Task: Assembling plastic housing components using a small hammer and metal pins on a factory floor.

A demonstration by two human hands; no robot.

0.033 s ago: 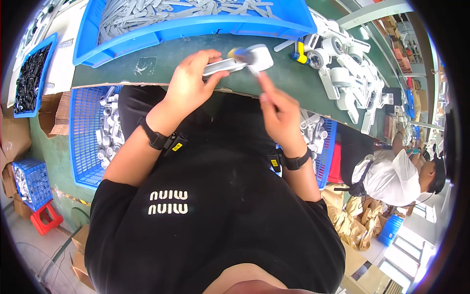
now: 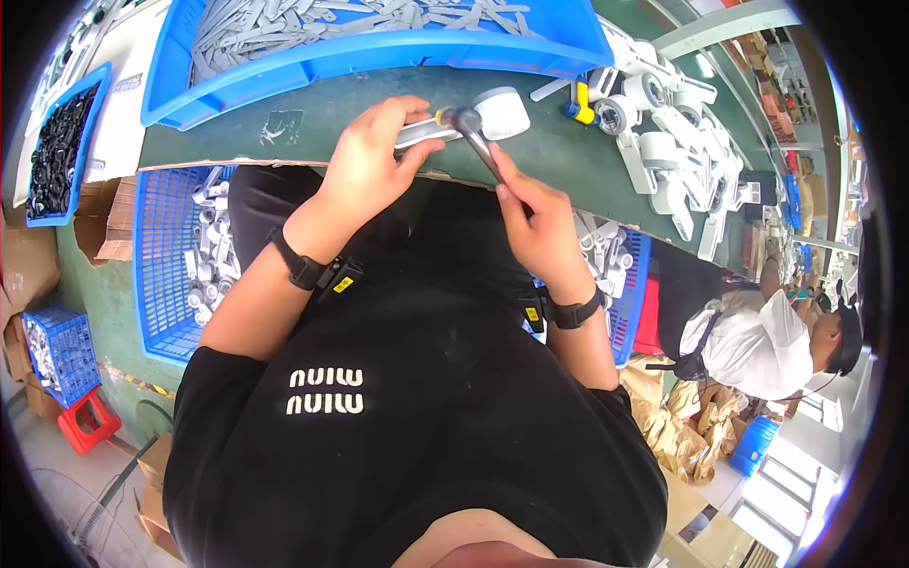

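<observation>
My left hand [image 2: 367, 151] is wrapped round the grey-white handle of a white plastic part [image 2: 504, 114], which has a wide rounded head and lies level at the bench's near edge. In my right hand [image 2: 542, 213] is a small hammer [image 2: 481, 147] with a dark shaft. Its dark head, yellowish at one end, is over the part where handle and rounded head meet. Whether the hammer touches the part I cannot tell. My fingers partly hide the handle.
A big blue tray [image 2: 379, 55] of flat grey strips stands beyond my hands. White parts [image 2: 668, 142] are heaped at the right, beside a yellow-and-blue tool [image 2: 581, 102]. Blue baskets [image 2: 170, 275] flank my legs. A person in white [image 2: 757, 341] is at the far right.
The hammer, blurred before, now shows sharply, its head slightly lower and farther left. My right hand has shifted a little downward. My left hand stays put on the white part.
</observation>
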